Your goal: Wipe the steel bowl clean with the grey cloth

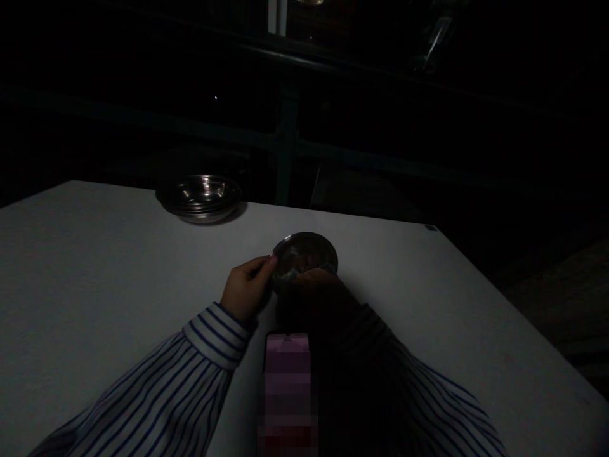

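Observation:
A small round steel bowl (307, 251) is tilted up on the white table (95, 266), its inside facing me. My left hand (247, 289) grips its left rim between thumb and fingers. My right hand (316, 295) lies in deep shadow at the bowl's lower edge, pressing a pale crumpled thing I cannot make out (288, 276) against the bowl. Both arms wear blue-striped white sleeves.
A stack of shallow steel bowls (200, 197) stands near the table's far edge, to the left. A pinkish blurred block (287, 387) hangs near my chest between the arms. Beyond the table's far and right edges the room is dark, with faint shelving bars.

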The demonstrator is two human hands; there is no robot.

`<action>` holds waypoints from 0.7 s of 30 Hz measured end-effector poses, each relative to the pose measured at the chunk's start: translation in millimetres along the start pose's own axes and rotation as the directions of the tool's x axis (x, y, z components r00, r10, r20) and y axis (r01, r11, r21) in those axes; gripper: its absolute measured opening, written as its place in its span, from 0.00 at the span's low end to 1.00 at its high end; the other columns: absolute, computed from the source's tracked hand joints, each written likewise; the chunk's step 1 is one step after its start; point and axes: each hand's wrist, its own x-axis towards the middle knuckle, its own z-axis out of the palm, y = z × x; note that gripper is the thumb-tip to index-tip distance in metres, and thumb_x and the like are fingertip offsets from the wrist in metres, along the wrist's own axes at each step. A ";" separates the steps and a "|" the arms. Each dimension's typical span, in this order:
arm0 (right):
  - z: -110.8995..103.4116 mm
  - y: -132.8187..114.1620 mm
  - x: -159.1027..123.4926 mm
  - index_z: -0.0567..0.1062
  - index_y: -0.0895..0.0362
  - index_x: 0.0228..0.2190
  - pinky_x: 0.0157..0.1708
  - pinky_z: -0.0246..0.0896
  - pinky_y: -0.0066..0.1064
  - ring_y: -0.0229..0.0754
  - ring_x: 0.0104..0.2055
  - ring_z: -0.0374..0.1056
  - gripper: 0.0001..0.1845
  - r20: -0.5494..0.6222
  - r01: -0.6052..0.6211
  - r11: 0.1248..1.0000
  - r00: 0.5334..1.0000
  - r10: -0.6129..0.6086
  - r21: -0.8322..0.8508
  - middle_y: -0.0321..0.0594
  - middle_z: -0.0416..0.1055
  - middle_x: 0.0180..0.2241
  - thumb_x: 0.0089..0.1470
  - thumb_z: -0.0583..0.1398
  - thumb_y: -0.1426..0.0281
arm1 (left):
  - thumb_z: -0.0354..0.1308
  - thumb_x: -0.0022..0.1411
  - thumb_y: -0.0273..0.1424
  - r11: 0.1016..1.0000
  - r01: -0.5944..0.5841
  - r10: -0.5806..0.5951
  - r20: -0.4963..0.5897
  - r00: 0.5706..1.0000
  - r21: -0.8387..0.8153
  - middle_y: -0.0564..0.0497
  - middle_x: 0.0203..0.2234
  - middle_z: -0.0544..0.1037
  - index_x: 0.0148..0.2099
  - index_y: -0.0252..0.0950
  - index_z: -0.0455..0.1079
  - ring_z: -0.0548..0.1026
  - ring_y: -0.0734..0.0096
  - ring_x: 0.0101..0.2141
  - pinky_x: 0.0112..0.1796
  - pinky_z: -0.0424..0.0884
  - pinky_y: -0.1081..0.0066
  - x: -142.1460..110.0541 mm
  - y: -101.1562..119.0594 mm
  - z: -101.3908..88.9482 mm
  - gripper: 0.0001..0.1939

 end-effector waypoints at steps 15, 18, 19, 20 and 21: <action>-4.1 -8.7 9.3 0.61 0.61 0.51 0.39 0.57 0.31 0.40 0.47 0.64 0.20 0.059 -0.070 0.994 0.996 0.065 0.089 0.47 0.66 0.48 0.58 0.45 0.72 | 0.55 0.51 0.37 1.000 -0.021 0.023 0.111 0.994 -0.012 0.49 0.27 0.79 0.33 0.32 0.74 0.74 0.67 0.31 0.33 0.69 0.73 -3.8 3.3 0.3 0.14; -5.9 -10.5 7.6 0.61 0.61 0.51 0.40 0.56 0.32 0.42 0.47 0.63 0.20 0.050 -0.074 0.993 0.996 0.069 0.095 0.48 0.65 0.49 0.58 0.45 0.70 | 0.54 0.52 0.37 0.999 -0.038 0.036 0.105 0.994 0.019 0.49 0.28 0.80 0.34 0.32 0.75 0.75 0.66 0.32 0.33 0.69 0.73 -3.1 1.3 -0.9 0.14; -7.2 -9.9 6.3 0.63 0.60 0.49 0.40 0.56 0.32 0.42 0.45 0.64 0.19 0.057 -0.076 0.994 0.996 0.071 0.083 0.48 0.68 0.46 0.58 0.45 0.70 | 0.54 0.52 0.37 0.998 -0.043 0.040 0.099 0.994 0.034 0.49 0.27 0.80 0.34 0.32 0.76 0.75 0.66 0.32 0.33 0.69 0.73 -2.6 0.5 -1.4 0.14; -8.6 -8.5 4.8 0.65 0.59 0.47 0.40 0.55 0.33 0.42 0.44 0.65 0.18 0.061 -0.073 0.995 0.996 0.069 0.069 0.47 0.69 0.43 0.58 0.45 0.70 | 0.54 0.52 0.37 0.998 -0.047 0.043 0.091 0.995 0.043 0.49 0.27 0.80 0.34 0.32 0.76 0.75 0.66 0.31 0.33 0.69 0.73 -2.1 -0.3 -1.9 0.15; -10.0 -6.6 3.2 0.67 0.59 0.44 0.39 0.54 0.33 0.42 0.42 0.65 0.16 0.061 -0.064 0.996 0.996 0.060 0.055 0.46 0.71 0.39 0.58 0.46 0.69 | 0.54 0.53 0.36 0.998 -0.049 0.045 0.083 0.996 0.046 0.49 0.27 0.80 0.34 0.32 0.76 0.75 0.66 0.31 0.33 0.69 0.73 -1.6 -1.0 -2.4 0.15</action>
